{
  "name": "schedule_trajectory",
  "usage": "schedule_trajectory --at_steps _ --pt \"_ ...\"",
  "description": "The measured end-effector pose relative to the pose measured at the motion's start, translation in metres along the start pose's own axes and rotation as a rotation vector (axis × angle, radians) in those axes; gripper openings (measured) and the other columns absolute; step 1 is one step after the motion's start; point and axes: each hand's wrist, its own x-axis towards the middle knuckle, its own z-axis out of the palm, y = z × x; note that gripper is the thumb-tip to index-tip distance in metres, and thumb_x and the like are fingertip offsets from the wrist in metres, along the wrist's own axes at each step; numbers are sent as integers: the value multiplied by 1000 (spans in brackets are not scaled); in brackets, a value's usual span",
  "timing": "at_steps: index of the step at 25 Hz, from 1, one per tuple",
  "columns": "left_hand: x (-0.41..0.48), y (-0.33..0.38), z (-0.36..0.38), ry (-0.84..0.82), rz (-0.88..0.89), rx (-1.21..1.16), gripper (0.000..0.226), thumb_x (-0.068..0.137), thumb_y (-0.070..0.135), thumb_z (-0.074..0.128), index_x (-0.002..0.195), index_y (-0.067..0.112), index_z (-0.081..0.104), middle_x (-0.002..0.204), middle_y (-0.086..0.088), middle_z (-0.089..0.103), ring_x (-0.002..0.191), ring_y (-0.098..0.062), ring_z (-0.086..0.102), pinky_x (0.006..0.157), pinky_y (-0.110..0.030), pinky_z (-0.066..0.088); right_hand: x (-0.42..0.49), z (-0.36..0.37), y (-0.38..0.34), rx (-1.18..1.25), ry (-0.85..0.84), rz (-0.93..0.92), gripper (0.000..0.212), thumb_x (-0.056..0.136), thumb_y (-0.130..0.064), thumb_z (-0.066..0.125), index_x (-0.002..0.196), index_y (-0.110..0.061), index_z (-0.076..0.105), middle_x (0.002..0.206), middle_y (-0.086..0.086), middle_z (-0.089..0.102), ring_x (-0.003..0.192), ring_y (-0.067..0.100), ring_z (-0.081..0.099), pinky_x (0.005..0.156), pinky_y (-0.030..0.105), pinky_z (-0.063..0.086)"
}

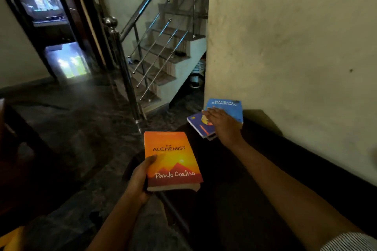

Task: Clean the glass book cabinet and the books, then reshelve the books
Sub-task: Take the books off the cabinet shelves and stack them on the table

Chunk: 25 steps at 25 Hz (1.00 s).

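Right hand [221, 123] over half-hidden books [196, 122]

orange book [171, 161], upper cover: "THE ALCHEMIST" is printed in dark capitals.
orange book, lower cover: "Paulo Coelho" is written in white script.
light blue book [224, 106], top: "ROBIN SHARMA" is printed in pale capitals.
dark blue book [196, 122]: nothing can be read, blurred.

left hand [140, 177]: grips orange book [173, 161] at its left edge, cover up
right hand [222, 122]: flat on blue book [226, 106], fingers straight
blue book: against purple book [195, 122], on dark table [234, 179]
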Motion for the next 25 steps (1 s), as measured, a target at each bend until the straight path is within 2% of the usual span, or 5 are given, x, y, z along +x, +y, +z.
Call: schedule_trajectory --at_steps 5,9,15,20,25 --pt "97 50 -4 -82 -108 77 22 89 25 56 101 7 59 69 -18 69 55 -28 66 52 -35 56 69 98 12 136 -325 370 51 93 -6 46 143 -11 33 147 11 36 135 23 33 111 28 18" --pt "154 78 -10 -153 -218 163 39 83 31 63 114 9 59 91 -25 69 76 -35 66 79 -48 53 77 107 3 611 -176 826 42 94 -23 53 131 -4 50 134 14 53 124 27 48 102 31 32" --pt "188 114 42 -408 -306 233 27 90 32 53 104 11 61 77 -18 71 56 -26 68 53 -36 58 35 53 -50 1503 -353 1198 28 88 -46 53 111 -29 53 111 1 63 102 24 61 84 39 53" --pt "218 119 113 -509 -81 439 19 95 29 48 94 17 62 76 -7 71 61 -17 67 55 -27 53 50 56 -2 1505 204 1328 40 90 -21 58 128 -15 47 109 8 64 79 20 64 61 34 53" --pt "245 70 86 -374 132 630 13 96 27 49 100 26 61 112 -7 62 99 -20 59 82 -37 47 52 92 27 1195 70 1587 37 94 -16 53 128 -4 46 120 17 57 99 31 59 79 41 49"
